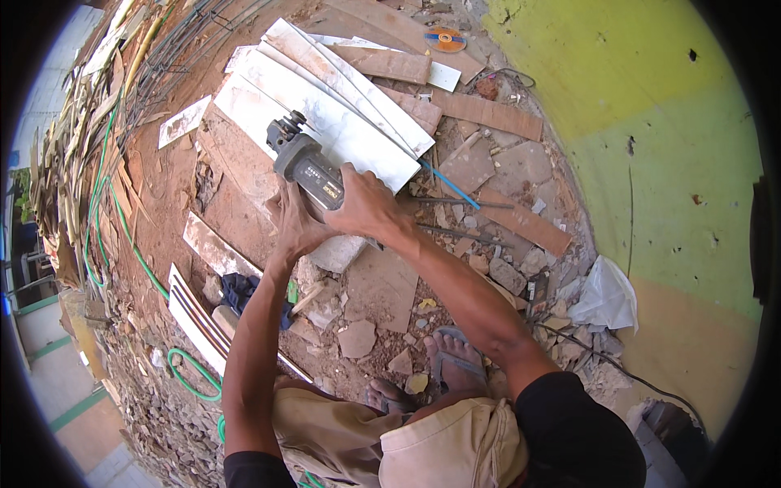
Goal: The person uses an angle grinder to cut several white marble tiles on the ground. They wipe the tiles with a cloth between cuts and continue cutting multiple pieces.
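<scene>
A dark grey angle grinder [312,172] is held out in front of me, its head pointing up and to the left. My right hand [364,201] wraps round the rear of its body from the right. My left hand [298,218] grips the same rear part from the left and below. Its head lies over a stack of long white-faced tiles [358,134], which are fanned out with brown dust on them. Whether the disc touches the top tile, I cannot tell.
A blue rod [449,185] sticks out beside the tiles, and an orange disc [445,39] lies beyond them. Broken tiles and rubble [356,339] surround my sandalled feet. A painted wall [675,163] rises on the right. Green hose [130,220] and wood strips [77,163] lie left.
</scene>
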Demonstrator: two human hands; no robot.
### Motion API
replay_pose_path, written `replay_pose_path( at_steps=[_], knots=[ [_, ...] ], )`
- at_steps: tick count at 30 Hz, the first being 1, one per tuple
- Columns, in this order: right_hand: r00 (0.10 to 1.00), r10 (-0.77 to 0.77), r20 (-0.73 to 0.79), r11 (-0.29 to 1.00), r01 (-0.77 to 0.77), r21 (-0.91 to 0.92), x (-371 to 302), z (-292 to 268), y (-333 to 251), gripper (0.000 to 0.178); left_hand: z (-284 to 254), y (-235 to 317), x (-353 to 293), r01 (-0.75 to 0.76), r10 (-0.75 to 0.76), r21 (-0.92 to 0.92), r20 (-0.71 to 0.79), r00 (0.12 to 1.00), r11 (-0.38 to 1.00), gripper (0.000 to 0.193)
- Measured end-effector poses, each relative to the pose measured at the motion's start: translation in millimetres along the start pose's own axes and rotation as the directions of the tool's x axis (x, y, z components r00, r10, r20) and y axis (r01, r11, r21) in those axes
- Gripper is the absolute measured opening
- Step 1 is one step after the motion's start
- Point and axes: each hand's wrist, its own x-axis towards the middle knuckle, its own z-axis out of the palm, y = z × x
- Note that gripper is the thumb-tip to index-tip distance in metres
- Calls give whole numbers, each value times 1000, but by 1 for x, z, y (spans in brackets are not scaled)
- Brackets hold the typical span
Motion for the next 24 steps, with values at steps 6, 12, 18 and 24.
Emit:
replay_pose_path(
  at_steps=[6,12,18,24],
  knots=[
    [1000,-8,-28,1000,9,18,4,7,7,56,0,0,-3,9,-9,28,5,1000,1000,123],
    [1000,-6,-14,1000,6,13,2,3,2,57,1,-1,-1,0,-1,10,28,1000,1000,140],
    [1000,8,16,1000,-8,7,1,-1,-2,60,3,-3,0,-10,10,51,2,1000,999,146],
    [1000,-5,20,1000,5,18,4,2,0,62,6,-7,-1,-82,85,38,-70,994,996,120]
  ],
)
